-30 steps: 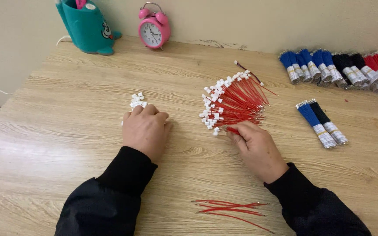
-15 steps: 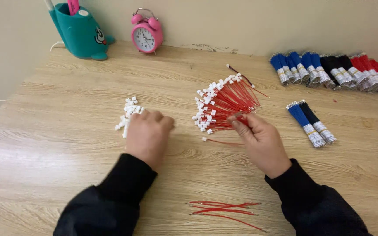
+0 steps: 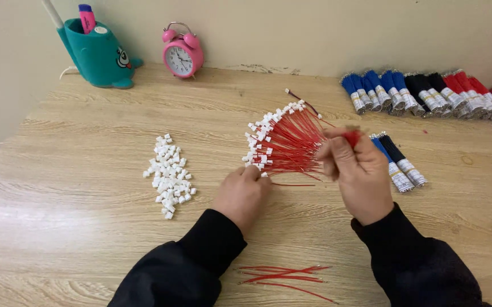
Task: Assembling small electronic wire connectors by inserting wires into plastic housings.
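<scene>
My right hand point(image 3: 357, 170) is lifted a little off the table and grips the gathered end of a fan of red wires point(image 3: 291, 142), each tipped with a small white connector. My left hand point(image 3: 241, 193) rests on the wood with its fingertips at the connector end of the lowest wires, touching one white connector. To its left lies a loose heap of small white connectors point(image 3: 169, 173), apart from both hands.
Several loose red wires point(image 3: 283, 277) lie near the front edge between my sleeves. Bundles of blue, black and red wires point(image 3: 422, 94) line the back right; two more bundles point(image 3: 399, 162) lie beside my right hand. A teal pen holder point(image 3: 95, 54) and pink alarm clock point(image 3: 182, 54) stand at the back.
My left hand has moved right, off the white connector heap, to the tips of the red wires. My right hand has raised the wire bundle's gathered end.
</scene>
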